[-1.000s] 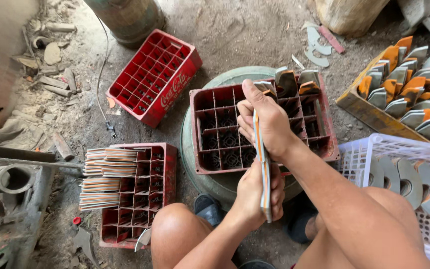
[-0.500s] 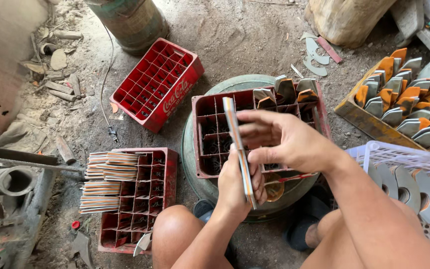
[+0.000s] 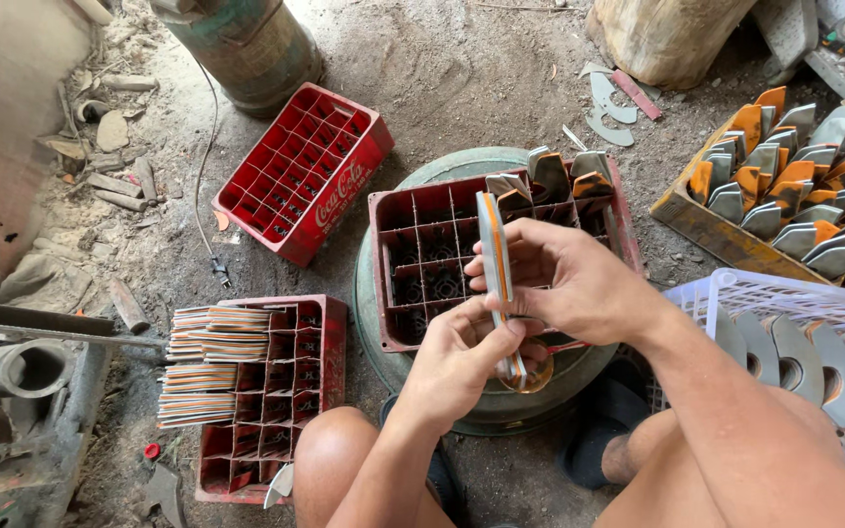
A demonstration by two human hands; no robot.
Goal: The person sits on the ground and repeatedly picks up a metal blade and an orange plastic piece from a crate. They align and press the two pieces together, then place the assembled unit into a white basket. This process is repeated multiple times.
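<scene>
Both hands on a thin stack of flat curved metal blanks, orange-edged, held on edge over the middle crate. Right hand clamps the upper half, fingers wrapped across; left hand pinches the lower end from below. Neither is free.

I'd square the edges flush before letting go, and keep the stack upright so it drops clean into one cell rather than straddling a divider. The crate sits on a round green drum top; its far-right cells already hold blanks.

Near-left crate has striped stacks lying across it. White basket of grey blanks at my right knee.
</scene>
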